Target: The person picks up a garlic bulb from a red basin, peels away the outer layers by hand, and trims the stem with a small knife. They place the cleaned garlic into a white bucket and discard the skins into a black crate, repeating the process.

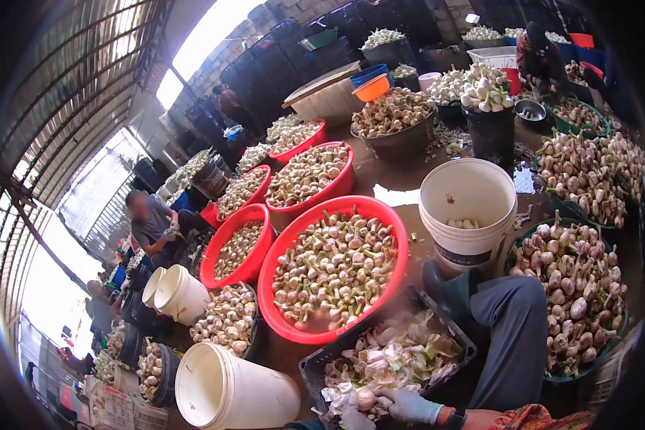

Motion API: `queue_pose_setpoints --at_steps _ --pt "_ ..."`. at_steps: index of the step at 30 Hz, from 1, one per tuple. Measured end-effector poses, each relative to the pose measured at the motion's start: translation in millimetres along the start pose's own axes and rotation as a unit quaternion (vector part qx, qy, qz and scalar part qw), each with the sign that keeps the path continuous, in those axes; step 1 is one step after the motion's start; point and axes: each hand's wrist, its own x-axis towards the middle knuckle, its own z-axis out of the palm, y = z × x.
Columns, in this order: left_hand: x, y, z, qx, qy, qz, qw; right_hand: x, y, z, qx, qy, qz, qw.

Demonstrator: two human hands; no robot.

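My right hand (411, 405), in a pale glove with a dark band at the wrist, reaches in from the lower right. Its fingers are closed on a garlic bulb (366, 399). At the bottom edge my left hand (355, 418), also gloved and partly cut off, grips the same bulb from the other side. Both hands are over the near side of a black crate (460, 335) with loose garlic skins (398, 351) in it. Beyond the crate stands a red tub (404, 251) of garlic bulbs in murky water.
A white bucket (468, 190) with a few cloves stands beyond my bent leg (512, 330). Another white bucket (254, 387) lies tipped at lower left. Garlic fills a green-rimmed tub (618, 333) on the right. A person (154, 226) sits at left; others are farther off.
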Motion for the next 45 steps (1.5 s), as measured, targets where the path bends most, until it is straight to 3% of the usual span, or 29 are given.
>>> queue_pose_setpoints --at_steps 1,2,5,7,9,10,15,17,18,20,21,23,28,29,31,33,35,37,39,42,44,45 --pt "-1.7 0.0 0.2 0.003 0.004 0.001 1.0 -0.2 -4.8 -3.6 0.038 -0.028 0.067 0.997" --pt "-2.7 0.4 0.1 0.005 0.007 0.003 1.0 9.4 8.6 -0.3 0.034 -0.02 0.018 0.999" --pt "-9.3 -1.3 -1.1 0.011 0.018 0.001 1.0 8.9 14.3 -17.8 0.089 -0.076 0.053 0.992" --pt "-9.4 0.8 -0.7 0.017 0.021 0.003 1.0 0.0 -5.1 -34.8 0.03 -0.107 0.058 0.992" --pt "-11.1 -2.8 -0.4 0.02 0.026 -0.001 0.999 -7.8 -13.6 -32.0 -0.23 0.075 -0.065 0.968" --pt "-12.4 -4.2 -0.6 0.024 0.03 -0.004 0.999 -6.9 -15.8 -29.6 -0.197 0.08 -0.123 0.969" --pt "-10.4 -2.8 -4.1 0.045 0.049 -0.002 0.998 7.9 -2.1 -11.7 -0.152 0.038 -0.073 0.985" --pt "-2.2 -11.3 -15.7 0.095 0.046 0.048 0.993 12.2 0.0 -9.4 -0.15 -0.002 0.014 0.989" --pt "-1.9 -8.3 -20.6 0.065 0.026 0.009 0.998 12.4 0.6 -9.2 -0.15 -0.003 0.018 0.989" --pt "-1.2 -8.5 -22.9 0.027 0.036 -0.001 0.999 11.4 1.6 -8.5 -0.137 0.031 -0.085 0.986" --pt "-5.2 -5.6 -15.6 -0.01 0.045 -0.01 0.999 11.9 0.9 -9.3 -0.136 0.028 -0.075 0.987" --pt "12.4 -14.6 -31.2 0.088 0.022 0.009 0.996 16.7 -4.0 -8.1 -0.152 0.036 -0.004 0.988" --pt "-3.4 6.1 -12.0 0.078 0.004 0.043 0.996 35.8 26.6 5.0 0.074 0.034 0.036 0.996" --pt "-4.4 4.1 -18.6 0.042 -0.011 0.027 0.999 39.1 30.8 2.6 0.142 0.03 0.029 0.989" --pt "-7.1 9.6 -15.2 0.08 -0.079 0.079 0.991 19.7 -25.6 -24.1 0.317 -0.028 0.094 0.943" --pt "-7.6 13.7 -14.6 0.049 -0.102 0.064 0.992 27.3 -5.5 -15.6 0.336 -0.017 0.066 0.939" --pt "-8.8 10.1 -15.2 0.089 -0.085 0.076 0.99 22.0 -9.3 -20.8 0.301 -0.039 0.092 0.948" --pt "-4.9 7.2 -14.5 0.129 -0.067 0.09 0.985 25.5 -9.2 -13.6 0.124 0.036 -0.037 0.991" --pt "-1.7 2.7 -15.9 0.169 -0.053 0.074 0.981 31.0 2.1 -16.9 0.253 0.014 0.088 0.963" --pt "6.3 -7.5 -12.8 0.092 -0.059 0.042 0.993 35.1 13.6 -13.1 0.304 0.061 0.084 0.947" --pt "9.3 -11.2 -13.4 0.057 -0.053 0.005 0.997 34.1 15.6 -7.5 0.112 0.119 0.0 0.987" --pt "10.1 -12.6 -15.0 0.074 -0.06 -0.003 0.995 33.3 11.7 -7.3 0.088 0.148 -0.015 0.985"
